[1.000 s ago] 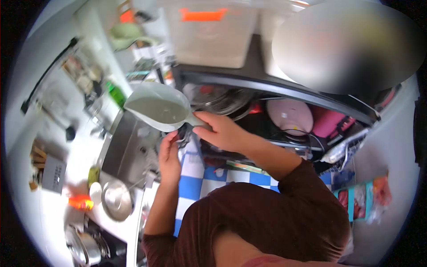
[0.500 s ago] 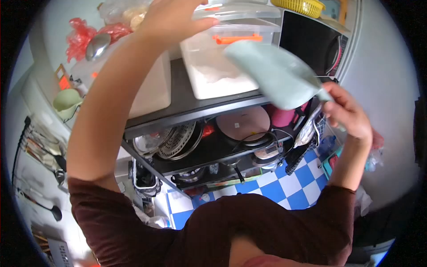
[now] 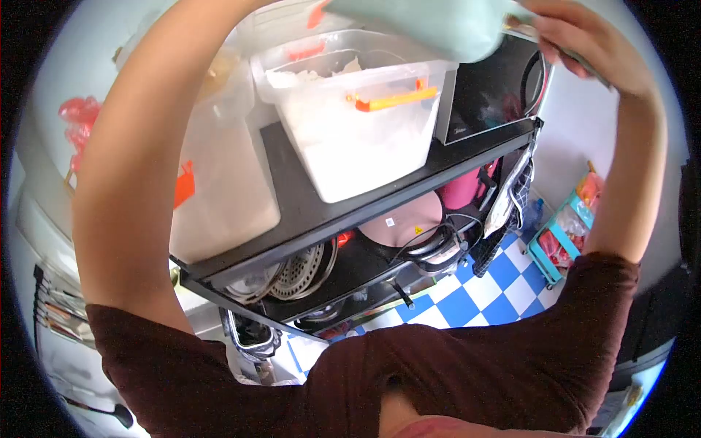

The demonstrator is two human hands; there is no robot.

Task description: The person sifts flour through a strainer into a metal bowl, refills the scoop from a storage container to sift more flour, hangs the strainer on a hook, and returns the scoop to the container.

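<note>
My right hand point(image 3: 580, 36) is closed round the handle of a pale green scoop point(image 3: 445, 28), held up at the top of the view. The scoop is above the back right of a clear plastic bin point(image 3: 358, 157) with an orange handle point(image 3: 398, 98). White powder point(image 3: 307, 75) fills the bin, and its top is uncovered. Behind it, a translucent lid point(image 3: 281, 29) with an orange clip stands raised near the end of my left arm. That arm reaches up past the top edge, so my left hand is out of sight.
A second translucent bin point(image 3: 223, 182) stands at left on the black shelf point(image 3: 292, 175), and a black microwave point(image 3: 489, 95) at right. Lower down are a pink round lid point(image 3: 401, 219) and steel pans point(image 3: 299, 270). A turquoise cart point(image 3: 558, 244) is on the right.
The view has shifted closer to the bins. The bin's lid has been lifted from its top, exposing the powder. My right hand has risen with the scoop; my left hand has left the view.
</note>
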